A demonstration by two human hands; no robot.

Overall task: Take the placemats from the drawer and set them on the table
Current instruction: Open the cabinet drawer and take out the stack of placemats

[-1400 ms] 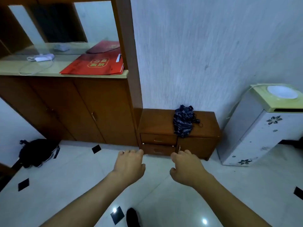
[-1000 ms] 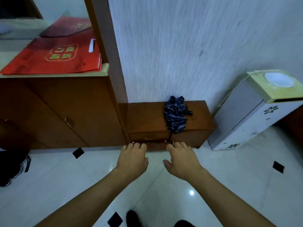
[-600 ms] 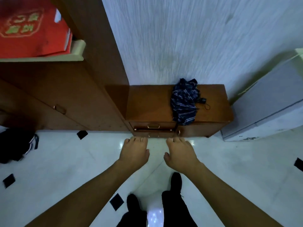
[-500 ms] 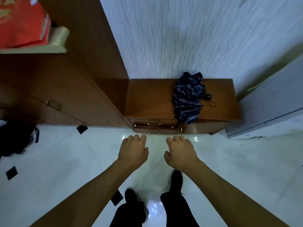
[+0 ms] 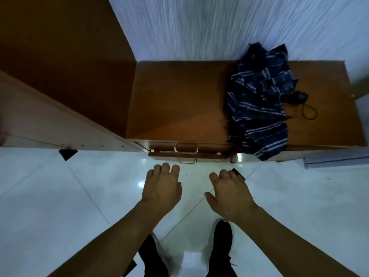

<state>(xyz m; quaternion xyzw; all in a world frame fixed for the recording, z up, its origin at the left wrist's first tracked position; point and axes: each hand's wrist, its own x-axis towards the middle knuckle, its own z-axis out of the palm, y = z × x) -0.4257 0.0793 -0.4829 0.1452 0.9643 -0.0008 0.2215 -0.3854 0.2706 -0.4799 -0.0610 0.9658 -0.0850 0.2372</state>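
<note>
- No brand, label or writing can be read on anything in view.
- The low cabinet [image 5: 179, 100] is reddish-brown wood with a smooth, flat, slightly glossy top; it stands against a pale wall [image 5: 199, 27] with a fine vertical ribbed texture.
- Two drawers show at the cabinet's front edge, seen steeply from above: the upper drawer [image 5: 185, 146] and the lower drawer [image 5: 187, 154], each with a thin brass-coloured bail handle. The lower drawer's front stands slightly further out than the upper one's.
- The placemats are not visible; neither drawer's inside shows.
- A folded dark-blue umbrella [image 5: 259, 100] with pale stripes lies crumpled on the right part of the cabinet top, its fabric hanging over the front edge; a black wrist cord loops beside it.
- A taller wooden unit [image 5: 60, 66] of the same colour adjoins the cabinet on the left.
- The floor [image 5: 60, 196] is glossy white tile with small black diamond insets and bright light reflections.
- The left hand [image 5: 161, 188] is empty, palm down, fingers loosely curled, just in front of the lower drawer's handle but not touching it.
- The right hand [image 5: 227, 193] is likewise empty and relaxed, palm down, to the right of the left hand, a little further from the drawers.
- Black shoes [image 5: 222, 236] stand on the tile below the forearms.
</note>
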